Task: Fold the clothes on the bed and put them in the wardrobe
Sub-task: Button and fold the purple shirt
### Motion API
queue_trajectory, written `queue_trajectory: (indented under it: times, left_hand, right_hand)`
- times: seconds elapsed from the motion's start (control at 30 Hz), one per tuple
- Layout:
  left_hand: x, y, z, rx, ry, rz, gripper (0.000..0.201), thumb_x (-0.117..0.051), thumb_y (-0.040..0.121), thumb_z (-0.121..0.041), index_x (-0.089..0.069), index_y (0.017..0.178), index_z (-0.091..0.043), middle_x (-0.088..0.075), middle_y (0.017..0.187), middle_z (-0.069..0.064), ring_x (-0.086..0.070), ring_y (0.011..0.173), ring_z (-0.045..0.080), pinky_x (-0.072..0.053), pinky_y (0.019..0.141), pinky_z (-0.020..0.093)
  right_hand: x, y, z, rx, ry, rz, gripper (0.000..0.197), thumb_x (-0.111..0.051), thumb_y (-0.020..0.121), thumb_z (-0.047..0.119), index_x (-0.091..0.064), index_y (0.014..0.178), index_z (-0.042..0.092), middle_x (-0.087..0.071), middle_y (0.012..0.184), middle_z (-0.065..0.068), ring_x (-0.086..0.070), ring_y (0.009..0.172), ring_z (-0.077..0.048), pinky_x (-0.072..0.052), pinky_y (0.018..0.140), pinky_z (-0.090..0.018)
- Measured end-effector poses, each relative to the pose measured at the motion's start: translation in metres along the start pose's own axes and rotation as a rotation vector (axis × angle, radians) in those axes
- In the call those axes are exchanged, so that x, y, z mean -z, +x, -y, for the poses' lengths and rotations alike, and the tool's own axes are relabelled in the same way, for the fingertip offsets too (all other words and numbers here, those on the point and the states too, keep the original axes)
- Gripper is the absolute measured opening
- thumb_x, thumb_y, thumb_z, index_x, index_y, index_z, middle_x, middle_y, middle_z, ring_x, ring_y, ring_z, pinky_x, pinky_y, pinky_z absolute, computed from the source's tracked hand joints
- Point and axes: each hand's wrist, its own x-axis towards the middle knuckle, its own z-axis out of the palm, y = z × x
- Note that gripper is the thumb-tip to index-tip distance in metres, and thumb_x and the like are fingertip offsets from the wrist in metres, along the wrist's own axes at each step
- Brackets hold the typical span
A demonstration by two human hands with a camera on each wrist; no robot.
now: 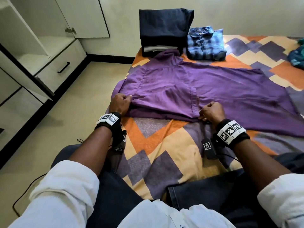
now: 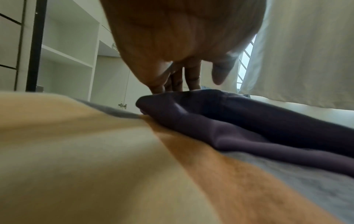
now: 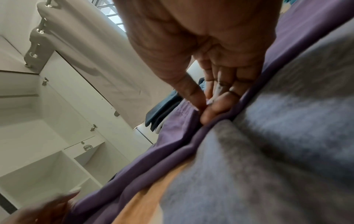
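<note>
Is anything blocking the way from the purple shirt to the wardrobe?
Nothing visible does. Both the left hand and right hand already pinch the purple shirt; the wardrobe stands open to the left across bare floor.

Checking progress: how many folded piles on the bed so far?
2. A dark pile at the far end of the bed, and a blue plaid shirt just right of it. The purple shirt is still spread out. More may lie out of frame.
</note>
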Motion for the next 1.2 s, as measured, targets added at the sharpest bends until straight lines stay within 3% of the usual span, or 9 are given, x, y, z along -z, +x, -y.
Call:
queue_trajectory:
  times: [0.07, 0.17, 0.33, 0.5, 0.6, 0.83, 0.97, 1.07, 1.2]
  left_hand:
    - [0.0, 0.0, 0.0, 0.015, 0.04, 0.046, 0.048, -0.071, 0.085, -0.042, -0.053, 0.053, -0.012, -0.06, 0.068, 0.011, -0.055, 0.065, 0.028, -0.037, 0.062, 0.032]
    - [-0.003, 0.004, 0.003, 0.014, 0.089, 0.132, 0.034, -0.08, 0.076, -0.033, -0.063, 0.052, -0.016, -0.067, 0.068, 0.006, -0.065, 0.07, 0.029, -0.049, 0.064, 0.032]
    - [-0.002, 0.004, -0.001, 0.033, 0.073, 0.143, 0.03, -0.072, 0.07, -0.032, -0.061, 0.05, -0.012, -0.066, 0.072, 0.006, -0.064, 0.073, 0.029, -0.054, 0.072, 0.036]
    - [-0.007, 0.005, 0.008, 0.05, 0.027, 0.165, 0.034, -0.062, 0.056, -0.047, -0.055, 0.046, -0.015, -0.071, 0.087, 0.011, -0.057, 0.116, 0.022, -0.042, 0.105, 0.038]
    - [-0.009, 0.004, 0.01, 0.061, 0.057, 0.168, 0.037, -0.06, 0.05, -0.055, -0.056, 0.056, -0.019, -0.071, 0.098, 0.012, -0.056, 0.118, 0.025, -0.039, 0.108, 0.038]
    - [-0.005, -0.013, -0.003, 0.01, 0.271, 0.194, 0.022, -0.075, 0.076, -0.025, -0.06, 0.06, -0.021, -0.039, 0.15, 0.007, -0.033, 0.137, 0.027, -0.031, 0.11, 0.037]
    - [-0.008, -0.014, -0.002, -0.013, 0.273, 0.197, 0.022, -0.071, 0.077, -0.024, -0.056, 0.061, -0.023, -0.035, 0.153, 0.007, -0.029, 0.14, 0.028, -0.026, 0.112, 0.038]
    - [-0.012, -0.015, -0.005, -0.06, 0.262, 0.127, 0.017, -0.071, 0.079, -0.032, -0.063, 0.084, -0.018, -0.036, 0.151, 0.01, -0.029, 0.142, 0.028, -0.025, 0.113, 0.043]
    - [-0.025, -0.021, -0.024, -0.301, 0.193, -0.007, 0.024, -0.065, 0.09, -0.029, -0.063, 0.102, -0.008, -0.044, 0.146, 0.015, -0.034, 0.139, 0.031, -0.026, 0.113, 0.041]
  right_hand:
    - [-0.001, -0.003, 0.002, -0.013, 0.055, -0.016, 0.024, -0.069, 0.082, 0.023, -0.056, 0.065, 0.011, -0.066, 0.064, -0.013, -0.058, 0.046, -0.021, -0.04, 0.043, -0.024]
    - [-0.004, -0.009, 0.005, -0.04, 0.008, 0.038, 0.041, -0.082, 0.064, 0.042, -0.055, 0.056, 0.012, -0.054, 0.049, -0.005, -0.05, 0.042, -0.02, -0.039, 0.044, -0.028]
    - [-0.006, 0.009, -0.007, -0.013, -0.14, -0.009, 0.016, -0.074, 0.055, 0.02, -0.059, 0.055, 0.014, -0.064, 0.058, -0.007, -0.063, 0.061, -0.028, -0.057, 0.066, -0.049]
    - [-0.002, 0.005, -0.001, 0.007, -0.185, -0.053, 0.006, -0.063, 0.069, 0.015, -0.059, 0.067, 0.01, -0.07, 0.071, -0.014, -0.071, 0.071, -0.034, -0.06, 0.065, -0.047]
    - [-0.001, -0.002, 0.003, 0.046, -0.327, -0.083, 0.011, -0.061, 0.076, 0.013, -0.066, 0.084, 0.006, -0.071, 0.093, -0.018, -0.068, 0.09, -0.033, -0.055, 0.077, -0.037]
    - [-0.003, -0.013, 0.008, 0.032, -0.466, -0.116, 0.028, -0.054, 0.085, 0.014, -0.054, 0.111, 0.004, -0.061, 0.12, -0.025, -0.057, 0.111, -0.039, -0.045, 0.086, -0.036]
    - [-0.002, -0.015, 0.008, 0.053, -0.498, -0.103, 0.031, -0.055, 0.086, 0.015, -0.049, 0.114, 0.003, -0.059, 0.121, -0.027, -0.057, 0.111, -0.041, -0.044, 0.085, -0.037]
    - [-0.004, -0.018, 0.006, 0.084, -0.499, -0.131, 0.036, -0.055, 0.087, 0.016, -0.044, 0.118, 0.001, -0.057, 0.121, -0.029, -0.055, 0.112, -0.043, -0.044, 0.088, -0.04]
    - [-0.009, -0.02, 0.01, 0.353, -0.474, -0.322, 0.037, -0.059, 0.084, 0.018, -0.049, 0.116, 0.001, -0.05, 0.121, -0.025, -0.049, 0.112, -0.041, -0.038, 0.096, -0.042]
